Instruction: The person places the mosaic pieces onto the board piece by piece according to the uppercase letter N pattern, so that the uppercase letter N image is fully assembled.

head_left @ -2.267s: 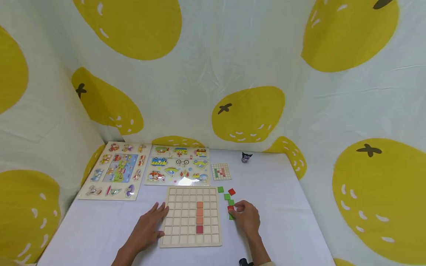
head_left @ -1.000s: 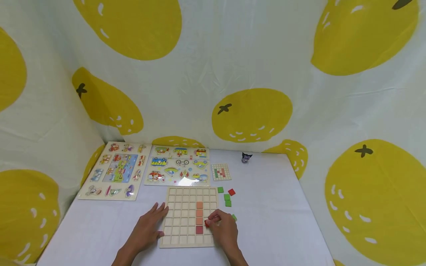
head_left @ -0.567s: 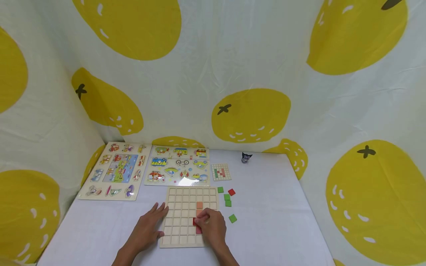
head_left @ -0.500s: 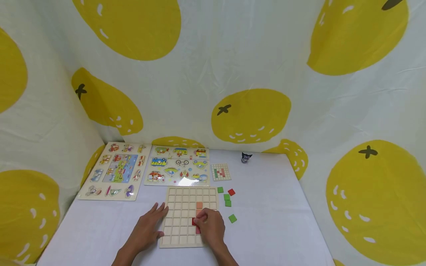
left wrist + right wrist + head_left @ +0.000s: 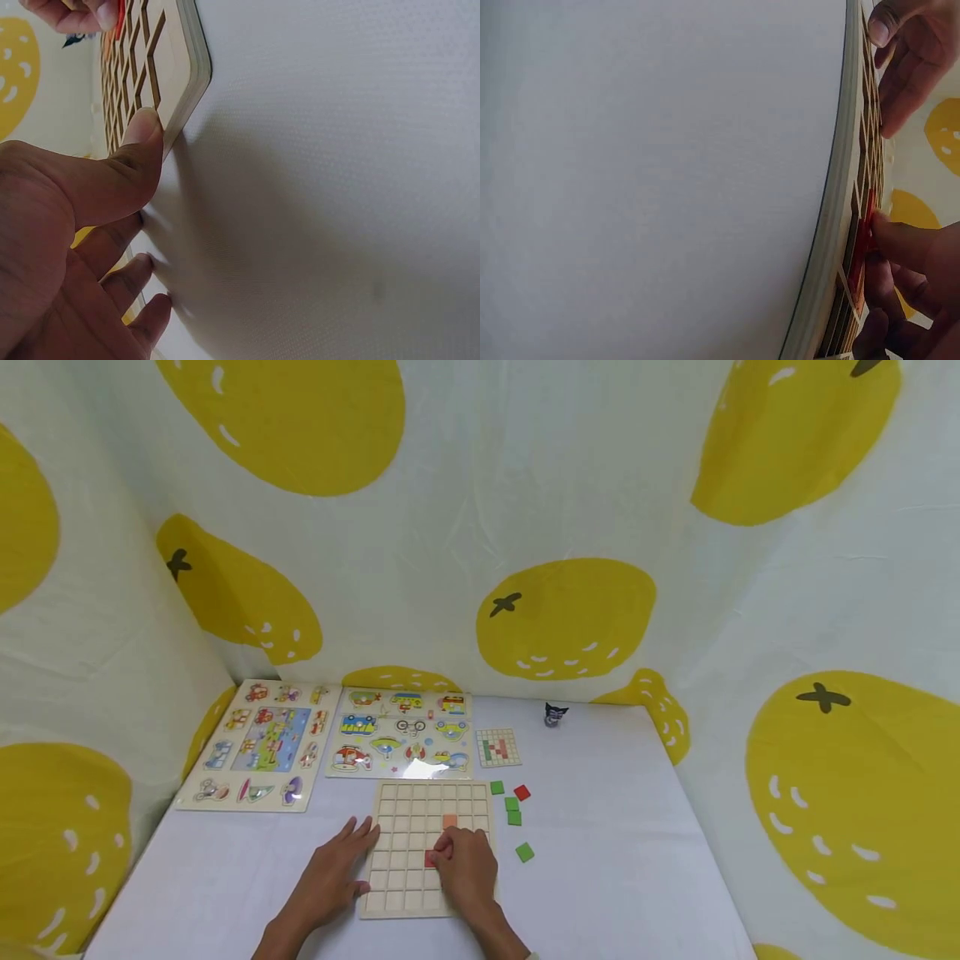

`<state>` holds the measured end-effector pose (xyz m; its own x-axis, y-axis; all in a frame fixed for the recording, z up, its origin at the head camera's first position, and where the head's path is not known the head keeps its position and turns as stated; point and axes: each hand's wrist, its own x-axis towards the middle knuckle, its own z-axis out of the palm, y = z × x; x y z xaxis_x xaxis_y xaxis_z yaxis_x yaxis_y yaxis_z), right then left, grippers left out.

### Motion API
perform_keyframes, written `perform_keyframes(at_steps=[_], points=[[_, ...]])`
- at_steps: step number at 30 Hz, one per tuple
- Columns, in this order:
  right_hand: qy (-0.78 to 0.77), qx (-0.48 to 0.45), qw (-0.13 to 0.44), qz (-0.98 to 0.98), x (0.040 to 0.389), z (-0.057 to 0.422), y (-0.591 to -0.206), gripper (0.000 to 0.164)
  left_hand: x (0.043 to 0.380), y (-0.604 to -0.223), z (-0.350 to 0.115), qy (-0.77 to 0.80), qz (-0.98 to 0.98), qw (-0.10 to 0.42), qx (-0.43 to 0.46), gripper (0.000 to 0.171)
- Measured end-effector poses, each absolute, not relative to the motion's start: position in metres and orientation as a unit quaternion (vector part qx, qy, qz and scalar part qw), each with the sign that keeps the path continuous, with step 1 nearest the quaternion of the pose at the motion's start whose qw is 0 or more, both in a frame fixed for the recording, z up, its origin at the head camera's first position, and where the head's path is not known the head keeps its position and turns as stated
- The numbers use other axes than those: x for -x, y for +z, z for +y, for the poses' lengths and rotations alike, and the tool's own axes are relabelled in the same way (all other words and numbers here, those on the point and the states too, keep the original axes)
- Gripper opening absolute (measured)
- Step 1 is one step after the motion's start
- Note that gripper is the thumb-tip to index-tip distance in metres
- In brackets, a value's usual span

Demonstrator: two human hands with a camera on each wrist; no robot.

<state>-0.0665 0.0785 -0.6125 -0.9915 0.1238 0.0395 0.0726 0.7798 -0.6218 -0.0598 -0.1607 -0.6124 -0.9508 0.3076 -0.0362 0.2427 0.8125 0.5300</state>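
My right hand [image 5: 468, 870] pinches a red square tile [image 5: 430, 858] between thumb and fingers, over a cell in the lower middle of the wooden grid board [image 5: 397, 862]. It hides several tiles of the column below the orange tile [image 5: 449, 821]. In the right wrist view, a darker red tile [image 5: 859, 251] lies in the board beside the held one. My left hand [image 5: 330, 875] rests at the board's left edge with spread fingers. In the left wrist view its thumb [image 5: 142, 127] touches the board's rim, while the other fingertips are down on the cloth.
Right of the board lie several green tiles [image 5: 524, 852] and one red tile [image 5: 522, 792]. Behind it are a small pattern card [image 5: 498, 748], a vehicle puzzle [image 5: 397, 735], another picture puzzle [image 5: 255, 747] at the left, and a small dark figurine [image 5: 555, 716].
My right hand took the red tile from the loose ones at the right and carried it left over the board, past the tile column. My left hand has stayed in place.
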Motion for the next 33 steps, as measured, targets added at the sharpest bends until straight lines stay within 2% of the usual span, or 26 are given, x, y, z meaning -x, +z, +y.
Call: perform_keyframes(at_steps=[6, 13, 24, 33], points=[[0.375, 0.061, 0.008, -0.925, 0.073, 0.094, -0.606, 0.018, 0.060, -0.612, -0.162, 0.273, 0.949, 0.055, -0.147, 0.091], [0.405, 0.083, 0.031, -0.910, 0.093, 0.138, -0.598, 0.016, 0.059, -0.612, -0.163, 0.267, 0.950, 0.060, -0.148, 0.091], [0.396, 0.116, 0.055, -0.909, 0.131, 0.206, -0.593, 0.021, 0.060, -0.614, -0.162, 0.263, 0.952, 0.056, -0.150, 0.091], [0.343, 0.138, 0.016, -0.929, 0.154, 0.230, -0.595, 0.029, 0.059, -0.613, -0.163, 0.266, 0.950, 0.056, -0.152, 0.090]])
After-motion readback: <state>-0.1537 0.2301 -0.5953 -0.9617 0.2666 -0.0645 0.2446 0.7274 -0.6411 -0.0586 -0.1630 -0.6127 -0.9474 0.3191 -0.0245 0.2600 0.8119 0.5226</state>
